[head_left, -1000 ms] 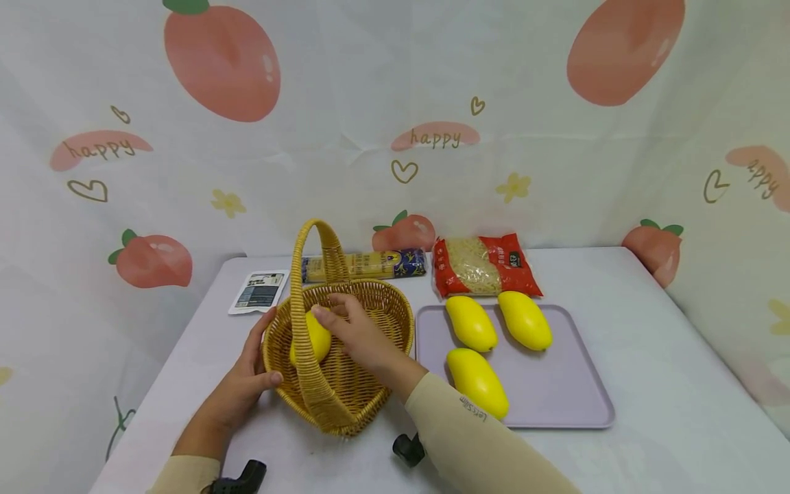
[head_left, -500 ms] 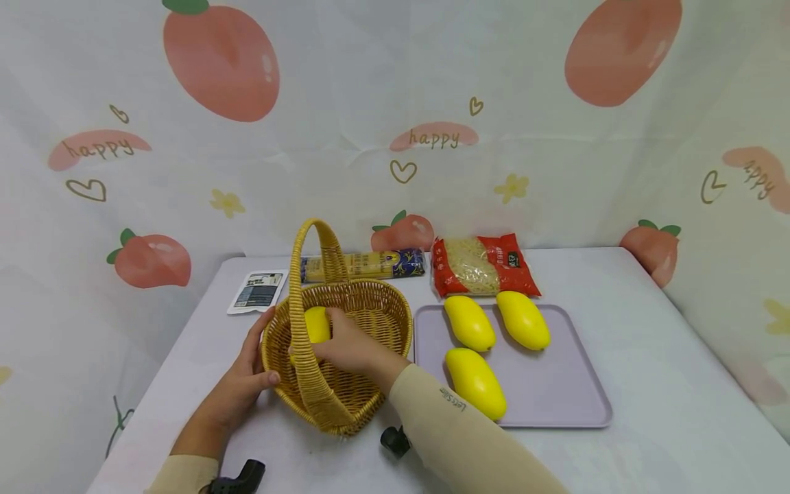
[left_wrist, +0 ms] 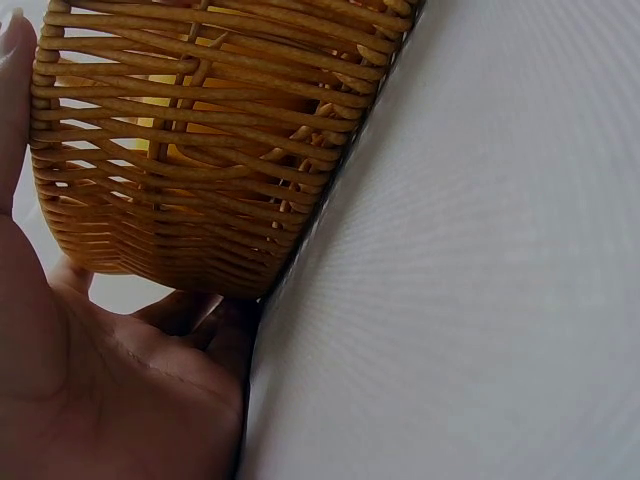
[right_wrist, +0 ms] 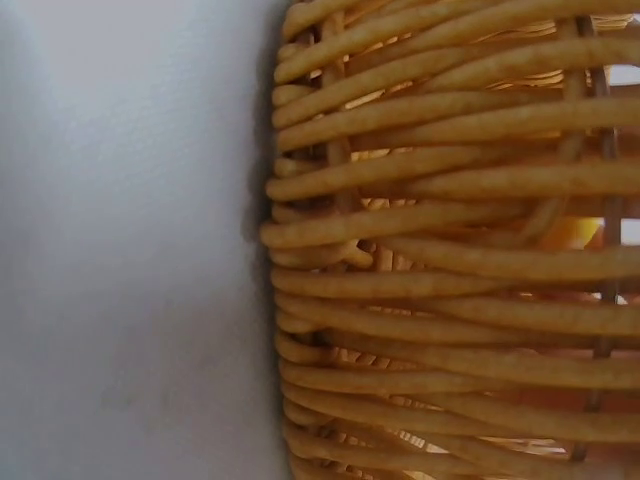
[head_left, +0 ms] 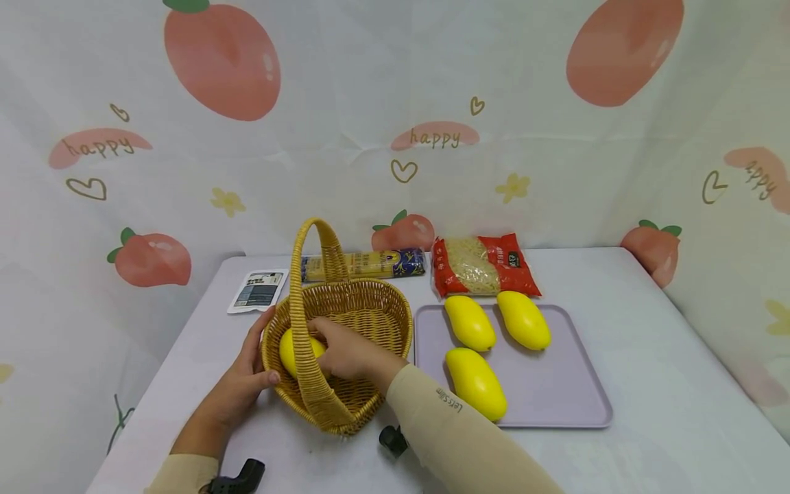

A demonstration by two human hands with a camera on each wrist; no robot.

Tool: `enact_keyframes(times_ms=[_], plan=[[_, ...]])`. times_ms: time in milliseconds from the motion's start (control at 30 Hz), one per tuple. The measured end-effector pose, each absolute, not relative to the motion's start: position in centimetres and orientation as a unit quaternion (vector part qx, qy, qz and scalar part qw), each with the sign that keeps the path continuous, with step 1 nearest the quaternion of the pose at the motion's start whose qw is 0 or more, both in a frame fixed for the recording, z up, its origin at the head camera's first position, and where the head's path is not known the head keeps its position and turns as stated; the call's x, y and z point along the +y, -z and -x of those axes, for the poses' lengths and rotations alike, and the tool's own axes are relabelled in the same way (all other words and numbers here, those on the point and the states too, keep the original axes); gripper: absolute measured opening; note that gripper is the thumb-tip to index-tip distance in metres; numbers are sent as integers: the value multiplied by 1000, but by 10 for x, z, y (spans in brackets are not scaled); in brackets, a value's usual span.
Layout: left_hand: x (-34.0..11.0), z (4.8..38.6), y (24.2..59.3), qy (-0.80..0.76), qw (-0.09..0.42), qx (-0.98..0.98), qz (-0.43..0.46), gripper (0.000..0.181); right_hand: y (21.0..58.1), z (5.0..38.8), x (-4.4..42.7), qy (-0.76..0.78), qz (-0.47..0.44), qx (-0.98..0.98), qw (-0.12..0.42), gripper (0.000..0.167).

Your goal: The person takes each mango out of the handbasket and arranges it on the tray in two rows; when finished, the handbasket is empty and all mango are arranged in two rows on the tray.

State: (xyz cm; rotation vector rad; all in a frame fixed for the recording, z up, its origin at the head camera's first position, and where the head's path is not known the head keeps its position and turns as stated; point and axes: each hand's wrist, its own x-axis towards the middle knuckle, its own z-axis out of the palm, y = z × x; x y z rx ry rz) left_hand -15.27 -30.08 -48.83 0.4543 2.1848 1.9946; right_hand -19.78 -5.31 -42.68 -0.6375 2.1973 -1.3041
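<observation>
A wicker basket (head_left: 370, 295) with an arched handle stands on the table. My left hand (head_left: 241, 384) holds its left side, thumb near the front and fingers round the back. In the left wrist view the left palm (left_wrist: 130, 380) is cupped beside the woven wall. Inside the basket, a yellow mango (head_left: 287, 353) lies at the left, partly behind the handle. My right hand (head_left: 352, 350) reaches in and holds the mango, with some fingertips hidden. Three more mangoes (head_left: 475, 384) lie on a lilac tray (head_left: 555, 398). The right wrist view shows mostly basket weave (right_wrist: 460, 240).
Behind the tray lies a red pasta bag (head_left: 484, 266). A long spaghetti pack (head_left: 376, 264) lies behind the basket. A flat white packet (head_left: 259, 291) is at the back left. A printed curtain (head_left: 345, 103) hangs at the table's far edge.
The right hand has moved down inside the basket, and the mango has shifted and turned toward the near left. My left hand stays on the basket.
</observation>
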Motion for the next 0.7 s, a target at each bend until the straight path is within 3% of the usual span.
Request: enact_keyframes(times_ms=[133, 400, 700], plan=[[-300, 152, 489, -665, 72, 727, -154, 105, 429, 199, -54, 470, 260, 807, 246, 59], [-300, 151, 487, -669, 73, 724, -153, 106, 433, 199, -55, 458, 280, 808, 243, 31], [-298, 150, 486, -675, 73, 718, -153, 108, 430, 193, -54, 425, 268, 832, 235, 18]])
